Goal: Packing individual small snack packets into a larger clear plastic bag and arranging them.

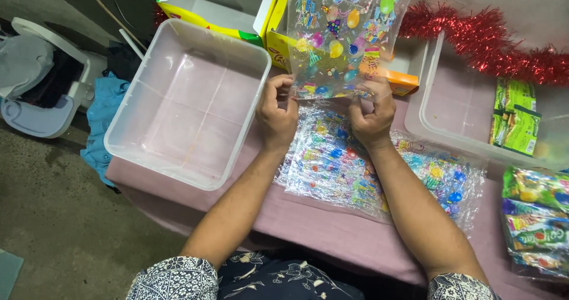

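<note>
Clutter all round: empty clear plastic tub (188, 103) on the left of the pink tablecloth (332, 229), just beside the left forearm; second clear tub (435, 107) on the right, holding green snack packets (514, 124) against its far wall; red tinsel garland (492, 48) draped along the far right edge; open yellow cardboard box (216, 6) at the top, white inside, with an orange-edged box (398, 77) partly hidden behind the raised bag; more colourful snack packs (536, 220) stacked at the right edge of the cloth; beyond the table on the left, blue cloth (104, 122) hanging down and a pale plastic seat (41, 92) on the concrete floor.

Nothing between the hands and the bag — only the heap of flat printed cellophane bags (367, 172) spread on the cloth directly beneath and to the right (edges overlapping, count unclear).

Held up above that heap: one clear printed cellophane bag (344, 33), balloon and candy pattern, standing upright; long axis running away from the body toward the boxes, top end leaning slightly right; lower edge pinched at both corners. Left hand (277, 113) closed on the bottom left corner, fingers curled in; right hand (372, 116) closed on the bottom right corner, thumb and fingertips pressed on the film — both gripping the same bag, close together, touching only through it.
</note>
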